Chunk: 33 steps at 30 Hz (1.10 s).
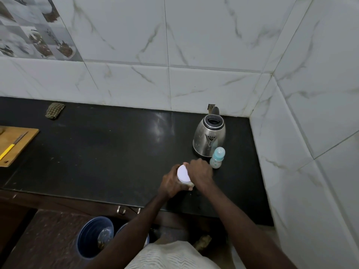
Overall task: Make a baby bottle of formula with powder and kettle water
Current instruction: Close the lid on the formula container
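Note:
A jar of powder with a white lid [183, 173] stands on the black counter [108, 152] near its front edge. My left hand [171, 184] wraps around the jar's body. My right hand [200, 173] grips the jar's right side at the lid. Just to the right of my hands, a small baby bottle [218, 157] with a pale blue cap stands upright. Behind it sits a steel kettle [209, 135] with a black lid, close to the wall corner.
A wooden cutting board [17, 144] with a yellow-handled knife [11, 146] lies at the counter's left end. A folded cloth [54, 110] rests by the back wall. Tiled walls close the back and right. Blue bins [93, 235] stand on the floor below.

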Tool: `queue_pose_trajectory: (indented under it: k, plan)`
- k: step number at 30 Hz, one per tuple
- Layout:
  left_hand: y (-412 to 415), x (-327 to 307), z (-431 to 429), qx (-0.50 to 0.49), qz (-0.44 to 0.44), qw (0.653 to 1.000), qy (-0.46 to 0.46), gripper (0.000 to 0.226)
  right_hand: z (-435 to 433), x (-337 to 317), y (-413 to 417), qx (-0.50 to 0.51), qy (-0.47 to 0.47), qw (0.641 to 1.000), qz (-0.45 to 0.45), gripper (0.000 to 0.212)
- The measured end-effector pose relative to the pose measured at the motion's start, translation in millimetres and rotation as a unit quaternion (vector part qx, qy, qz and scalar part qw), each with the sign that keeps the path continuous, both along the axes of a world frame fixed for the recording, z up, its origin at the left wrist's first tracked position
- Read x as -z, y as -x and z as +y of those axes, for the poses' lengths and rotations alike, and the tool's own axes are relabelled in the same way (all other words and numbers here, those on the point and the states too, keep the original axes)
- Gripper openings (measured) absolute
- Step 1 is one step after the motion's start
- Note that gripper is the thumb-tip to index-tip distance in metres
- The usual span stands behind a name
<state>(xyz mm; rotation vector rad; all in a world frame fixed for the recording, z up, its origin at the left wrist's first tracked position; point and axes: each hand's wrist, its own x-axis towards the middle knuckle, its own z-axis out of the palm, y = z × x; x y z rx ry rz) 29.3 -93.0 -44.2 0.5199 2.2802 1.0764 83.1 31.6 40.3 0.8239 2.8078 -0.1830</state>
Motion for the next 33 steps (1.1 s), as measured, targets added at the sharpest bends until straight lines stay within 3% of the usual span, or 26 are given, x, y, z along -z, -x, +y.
queue_pose_trajectory:
  k: [3,7,10,13,18,22,26,30,33]
  plan:
    - [0,-1,0,0.000,0.003,1.000,-0.003,0.104,1,-1,-3,0.027,0.020,0.999,-0.013,0.047]
    - [0,-2,4,0.007,0.006,1.000,-0.002,0.104,-5,1,-3,-0.023,0.118,0.993,-0.018,0.058]
    - [1,-2,5,-0.001,-0.010,1.000,0.008,0.102,-5,-2,-1,0.020,0.048,0.999,-0.007,0.042]
    - [1,-3,5,-0.002,-0.018,1.000,-0.003,0.098,-2,-4,-1,0.043,0.005,0.998,-0.042,0.044]
    - [-1,-3,3,-0.003,-0.014,1.000,-0.016,0.101,-12,-4,0,-0.024,0.113,0.993,-0.035,0.057]
    - [-1,-7,2,-0.003,-0.029,1.000,-0.009,0.103,-10,-1,4,0.027,0.003,0.999,-0.031,0.031]
    - [-1,-8,4,-0.001,-0.037,0.999,-0.016,0.102,-7,-2,-2,0.053,0.000,0.998,-0.024,0.036]
    - [-1,-2,2,0.001,-0.005,1.000,-0.030,0.084,-13,4,-2,-0.024,0.119,0.992,-0.015,0.064]
    - [-1,-1,2,0.001,-0.011,1.000,-0.019,0.093,-11,3,6,-0.014,0.094,0.995,-0.012,0.056]
